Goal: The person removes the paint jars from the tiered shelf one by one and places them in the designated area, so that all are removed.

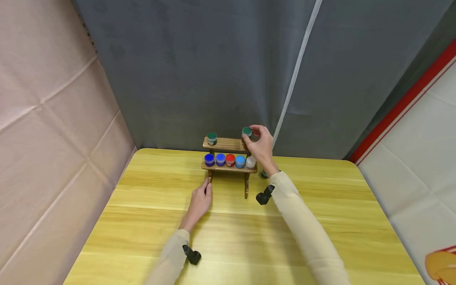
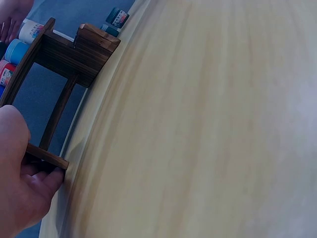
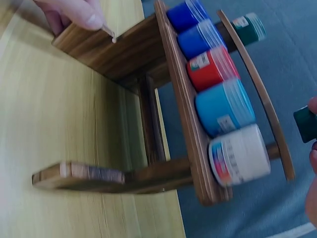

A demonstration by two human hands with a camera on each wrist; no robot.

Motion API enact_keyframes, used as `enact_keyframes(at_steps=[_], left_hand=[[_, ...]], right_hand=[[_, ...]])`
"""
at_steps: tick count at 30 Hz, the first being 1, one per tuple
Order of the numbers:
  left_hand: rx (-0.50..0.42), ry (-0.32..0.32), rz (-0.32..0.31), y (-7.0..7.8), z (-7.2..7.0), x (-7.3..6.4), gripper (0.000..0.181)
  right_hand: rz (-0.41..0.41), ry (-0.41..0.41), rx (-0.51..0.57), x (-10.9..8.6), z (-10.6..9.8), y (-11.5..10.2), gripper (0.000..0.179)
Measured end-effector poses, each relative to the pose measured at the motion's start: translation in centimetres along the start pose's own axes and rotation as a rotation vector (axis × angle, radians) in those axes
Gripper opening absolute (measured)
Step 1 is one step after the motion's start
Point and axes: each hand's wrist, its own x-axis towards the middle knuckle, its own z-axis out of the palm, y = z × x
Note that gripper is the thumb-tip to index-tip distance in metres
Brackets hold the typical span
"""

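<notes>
A two-tier wooden rack (image 1: 229, 145) stands near the back of the table. My left hand (image 1: 199, 201) grips its left front leg low down, fingers curled round the wood (image 2: 47, 156) in the left wrist view. With thumb and fingers, my right hand (image 1: 261, 148) pinches a dark green paint jar (image 1: 247, 132) at the right end of the upper shelf; the right wrist view shows this jar (image 3: 306, 124) apart from the shelf board. Another green jar (image 1: 211, 138) sits at the upper shelf's left end. On the lower shelf stand blue, red (image 1: 230, 160), light blue and white (image 1: 251, 162) jars.
More dark green jars (image 2: 118, 17) stand on the table right of the rack, partly hidden behind my right wrist in the head view. A grey curtain (image 1: 196, 79) hangs behind the table (image 1: 149, 190). Pale fabric walls (image 1: 53, 138) flank both sides.
</notes>
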Motion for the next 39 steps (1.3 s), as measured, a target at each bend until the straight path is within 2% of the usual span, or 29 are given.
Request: enact_keyframes(at_steps=[9,18,26,39], left_hand=[[-0.013,0.0,-0.01,-0.2,-0.2,0.1,0.05],[-0.009,-0.002,-0.025,-0.3,-0.2,0.1,0.05],[0.007,0.018,0.006,-0.4,-0.3,0.1,0.05],[0.006,0.001,-0.02,-0.5,-0.2,0.0,0.05]], right_hand=[[-0.012,0.066,-0.017,0.2,-2.2,1.5,0.035],[0.034,0.129,-0.044,-0.2,-4.6,3.0,0.036],[0.052,0.171,-0.074,-0.5,-6.4,4.6,0.036],[0.116,0.222,-0.092,-2.7,-8.6,7.7,0.035]])
